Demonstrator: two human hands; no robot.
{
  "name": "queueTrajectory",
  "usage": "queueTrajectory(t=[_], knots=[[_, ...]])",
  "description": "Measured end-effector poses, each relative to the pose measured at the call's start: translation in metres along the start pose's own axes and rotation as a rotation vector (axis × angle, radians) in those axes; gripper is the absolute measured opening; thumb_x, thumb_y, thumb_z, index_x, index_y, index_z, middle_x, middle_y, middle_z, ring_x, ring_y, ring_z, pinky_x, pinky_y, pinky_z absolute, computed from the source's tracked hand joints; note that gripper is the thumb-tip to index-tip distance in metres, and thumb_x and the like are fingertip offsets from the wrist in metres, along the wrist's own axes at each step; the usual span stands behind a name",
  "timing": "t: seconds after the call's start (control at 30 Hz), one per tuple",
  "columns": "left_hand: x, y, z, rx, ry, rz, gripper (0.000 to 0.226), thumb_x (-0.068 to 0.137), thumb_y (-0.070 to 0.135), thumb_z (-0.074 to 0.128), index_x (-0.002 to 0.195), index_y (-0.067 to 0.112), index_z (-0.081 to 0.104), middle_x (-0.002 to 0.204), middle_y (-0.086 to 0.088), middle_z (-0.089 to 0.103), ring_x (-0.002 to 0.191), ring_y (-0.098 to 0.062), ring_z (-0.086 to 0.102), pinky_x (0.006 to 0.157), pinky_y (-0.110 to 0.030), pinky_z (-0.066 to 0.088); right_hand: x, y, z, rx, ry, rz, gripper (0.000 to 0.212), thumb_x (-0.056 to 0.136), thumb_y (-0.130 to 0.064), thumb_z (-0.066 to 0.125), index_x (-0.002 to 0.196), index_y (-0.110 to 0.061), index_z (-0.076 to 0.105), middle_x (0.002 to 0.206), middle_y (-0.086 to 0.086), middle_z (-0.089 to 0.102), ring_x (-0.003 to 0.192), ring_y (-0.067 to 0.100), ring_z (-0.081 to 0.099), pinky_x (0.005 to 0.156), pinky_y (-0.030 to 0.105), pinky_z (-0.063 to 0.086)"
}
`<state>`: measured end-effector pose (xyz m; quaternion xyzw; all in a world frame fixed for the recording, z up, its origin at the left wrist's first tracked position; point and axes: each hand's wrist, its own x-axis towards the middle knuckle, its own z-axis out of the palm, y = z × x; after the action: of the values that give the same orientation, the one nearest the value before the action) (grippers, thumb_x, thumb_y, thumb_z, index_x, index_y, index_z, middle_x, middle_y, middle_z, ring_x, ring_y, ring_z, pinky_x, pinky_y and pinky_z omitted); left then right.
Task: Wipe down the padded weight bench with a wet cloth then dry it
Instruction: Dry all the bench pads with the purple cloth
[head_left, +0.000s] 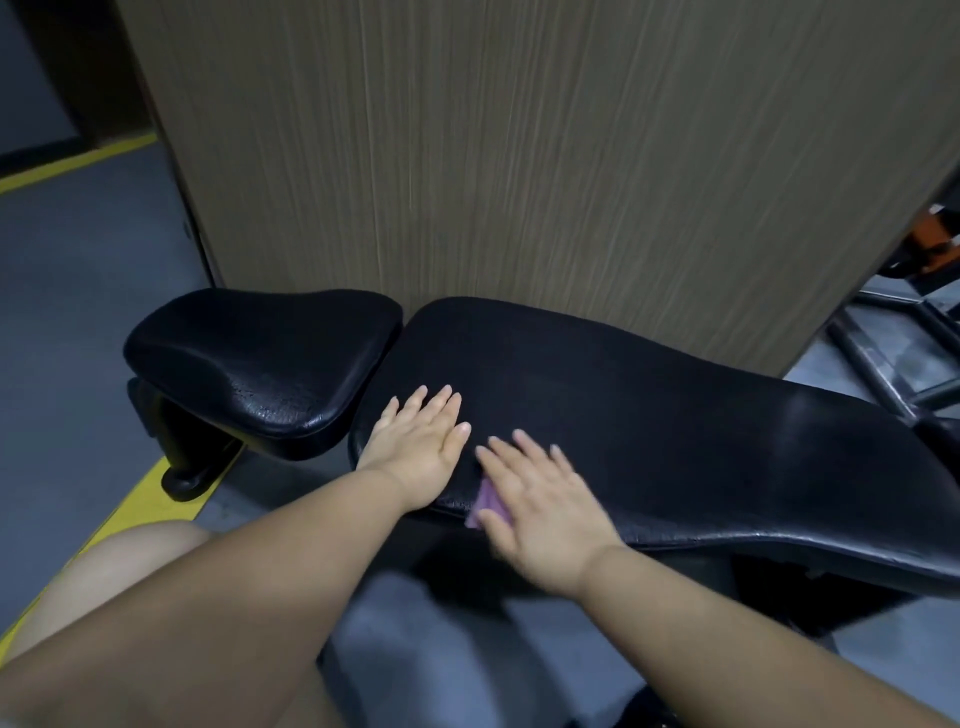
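Note:
The black padded weight bench has a long back pad (675, 431) running to the right and a separate seat pad (260, 358) at the left. My left hand (421, 447) lies flat, fingers straight, on the near left end of the back pad. Just to its right, my right hand (540, 504) presses flat on a purple cloth (488, 501) at the pad's near edge. Most of the cloth is hidden under the palm. The right hand is blurred.
A tall wood-grain panel (519, 156) stands directly behind the bench. Grey floor with a yellow line (156, 488) lies at the left. Dark metal frame tubes (883, 353) sit at the right. My bare knee (130, 561) is at the lower left.

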<state>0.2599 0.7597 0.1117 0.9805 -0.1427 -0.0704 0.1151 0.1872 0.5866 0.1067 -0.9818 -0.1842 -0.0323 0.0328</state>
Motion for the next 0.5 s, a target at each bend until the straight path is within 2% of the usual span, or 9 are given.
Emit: queueTrajectory(t=[0.03, 0.1, 0.23, 0.3, 0.37, 0.43, 0.5], knots=[[0.000, 0.000, 0.000, 0.002, 0.006, 0.003, 0.055, 0.104, 0.043, 0.009, 0.156, 0.025, 0.008, 0.162, 0.013, -0.001, 0.149, -0.010, -0.008, 0.121, -0.036, -0.006, -0.012, 0.018, 0.000, -0.016, 0.023, 0.021, 0.066, 0.087, -0.053, 0.031, 0.142, -0.019, 0.043, 0.146, -0.001, 0.045, 0.139, 0.025, 0.035, 0.111, 0.048, 0.026], [0.000, -0.001, 0.001, 0.011, 0.012, 0.008, 0.056, 0.104, 0.044, 0.009, 0.156, 0.024, 0.008, 0.162, 0.012, 0.000, 0.149, -0.012, -0.008, 0.121, -0.036, -0.006, -0.042, 0.064, 0.000, -0.041, 0.029, 0.135, 0.064, 0.087, -0.054, 0.033, 0.139, -0.020, 0.048, 0.142, 0.000, 0.049, 0.136, 0.025, 0.039, 0.109, 0.049, 0.029], [0.002, 0.000, 0.001, 0.051, 0.025, 0.003, 0.058, 0.103, 0.046, 0.011, 0.156, 0.024, 0.007, 0.163, 0.010, 0.000, 0.149, -0.014, -0.006, 0.121, -0.039, -0.004, -0.099, 0.155, -0.016, -0.006, -0.005, 0.592, 0.064, 0.092, -0.056, 0.026, 0.145, -0.023, 0.036, 0.153, -0.002, 0.033, 0.145, 0.024, 0.018, 0.115, 0.049, 0.018], [0.003, 0.000, 0.001, 0.067, 0.022, 0.001, 0.058, 0.103, 0.047, 0.011, 0.156, 0.024, 0.007, 0.163, 0.010, -0.001, 0.149, -0.015, -0.006, 0.121, -0.040, -0.003, -0.093, 0.161, -0.021, -0.063, -0.058, 0.715, 0.059, 0.096, -0.050, 0.029, 0.148, -0.021, 0.031, 0.157, -0.001, 0.024, 0.146, 0.026, 0.010, 0.116, 0.049, 0.015], [0.004, 0.001, 0.001, 0.070, 0.019, -0.001, 0.058, 0.103, 0.048, 0.011, 0.156, 0.024, 0.006, 0.163, 0.010, -0.001, 0.149, -0.015, -0.007, 0.121, -0.040, -0.004, -0.066, 0.136, -0.020, -0.108, -0.041, 0.682, 0.058, 0.097, -0.047, 0.029, 0.148, -0.020, 0.032, 0.157, 0.001, 0.024, 0.145, 0.030, 0.012, 0.116, 0.047, 0.017], [0.003, 0.001, 0.000, 0.056, 0.019, -0.003, 0.058, 0.103, 0.048, 0.010, 0.156, 0.025, 0.006, 0.163, 0.011, -0.001, 0.149, -0.014, -0.007, 0.121, -0.039, -0.005, -0.028, 0.092, -0.016, -0.103, -0.031, 0.522, 0.065, 0.091, -0.052, 0.022, 0.147, -0.020, 0.032, 0.156, 0.000, 0.026, 0.144, 0.030, 0.014, 0.114, 0.046, 0.017], [0.002, 0.001, -0.001, 0.043, 0.019, -0.001, 0.057, 0.103, 0.047, 0.010, 0.156, 0.025, 0.007, 0.162, 0.012, -0.001, 0.149, -0.012, -0.008, 0.121, -0.037, -0.005, 0.006, 0.041, -0.010, -0.060, -0.062, 0.314, 0.074, 0.084, -0.053, 0.010, 0.150, -0.022, 0.025, 0.158, -0.001, 0.020, 0.146, 0.026, 0.009, 0.116, 0.045, 0.011]])
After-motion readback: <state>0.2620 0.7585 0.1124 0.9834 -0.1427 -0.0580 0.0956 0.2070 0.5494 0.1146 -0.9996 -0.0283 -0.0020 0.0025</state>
